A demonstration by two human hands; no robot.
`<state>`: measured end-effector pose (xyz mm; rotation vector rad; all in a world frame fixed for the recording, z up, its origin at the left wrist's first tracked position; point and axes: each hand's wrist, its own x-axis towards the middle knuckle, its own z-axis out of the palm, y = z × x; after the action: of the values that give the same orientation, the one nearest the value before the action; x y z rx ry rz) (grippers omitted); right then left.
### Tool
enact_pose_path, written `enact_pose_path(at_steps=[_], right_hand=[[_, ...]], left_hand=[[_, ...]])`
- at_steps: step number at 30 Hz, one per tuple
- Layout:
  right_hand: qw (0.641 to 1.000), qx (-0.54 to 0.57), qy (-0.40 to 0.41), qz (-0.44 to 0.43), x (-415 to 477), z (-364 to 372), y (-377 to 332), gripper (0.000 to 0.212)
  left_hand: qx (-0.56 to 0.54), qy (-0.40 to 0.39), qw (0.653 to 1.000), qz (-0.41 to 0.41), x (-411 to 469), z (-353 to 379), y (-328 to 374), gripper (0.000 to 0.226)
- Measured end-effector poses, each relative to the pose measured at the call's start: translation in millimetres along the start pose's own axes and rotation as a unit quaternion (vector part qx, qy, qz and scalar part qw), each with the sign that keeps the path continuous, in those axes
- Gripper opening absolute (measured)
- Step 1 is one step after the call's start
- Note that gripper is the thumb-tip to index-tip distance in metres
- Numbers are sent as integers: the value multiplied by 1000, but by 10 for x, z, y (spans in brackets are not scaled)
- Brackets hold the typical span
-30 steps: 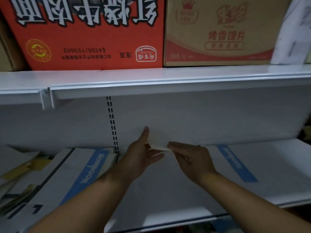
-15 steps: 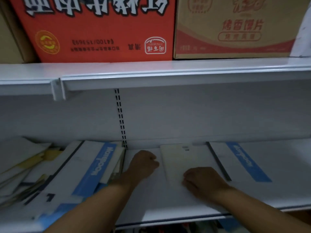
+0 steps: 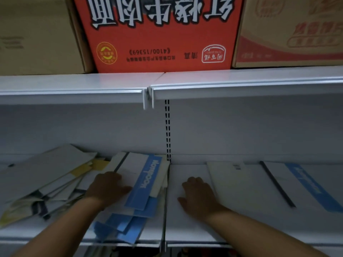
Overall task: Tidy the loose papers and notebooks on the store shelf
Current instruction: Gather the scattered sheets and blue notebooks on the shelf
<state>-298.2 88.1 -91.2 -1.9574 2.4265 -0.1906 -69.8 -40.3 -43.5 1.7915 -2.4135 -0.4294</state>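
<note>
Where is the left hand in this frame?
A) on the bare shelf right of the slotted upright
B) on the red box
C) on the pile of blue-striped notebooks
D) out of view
C: the left hand rests on the pile of blue-striped notebooks, left of the slotted upright.

Upper shelf (image 3: pixel 74 84) is being occupied by three cartons: a red box (image 3: pixel 159 34), print upside down, is being flanked by a brown box (image 3: pixel 37 34) left and a tan box (image 3: pixel 289 30) right. A slotted upright (image 3: pixel 167 130) is being seen below.
</note>
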Motion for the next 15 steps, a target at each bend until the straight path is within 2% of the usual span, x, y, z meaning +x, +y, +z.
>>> enact_pose_path(at_steps=[3, 5, 7, 9, 11, 15], right_hand=[[995, -46, -23, 86, -54, -86, 195, 53], [985, -50, -69, 150, -114, -171, 341, 57], [972, -43, -120, 195, -192, -244, 471, 64], [966, -34, -156, 205, -270, -306, 594, 68], [963, -6, -184, 198, -356, -371, 718, 67], [961, 54, -193, 189, -569, -467, 1037, 75]], left_hand=[[58, -6, 998, 12, 81, -8, 33, 68], [81, -17, 997, 2, 137, -22, 95, 67], [107, 14, 994, 14, 151, -33, 210, 63], [80, 78, 990, 83, 107, 15, 399, 57], [-2, 97, 976, 193, 26, 130, 656, 50], [-77, -2, 938, 338, -187, 483, 1239, 46]])
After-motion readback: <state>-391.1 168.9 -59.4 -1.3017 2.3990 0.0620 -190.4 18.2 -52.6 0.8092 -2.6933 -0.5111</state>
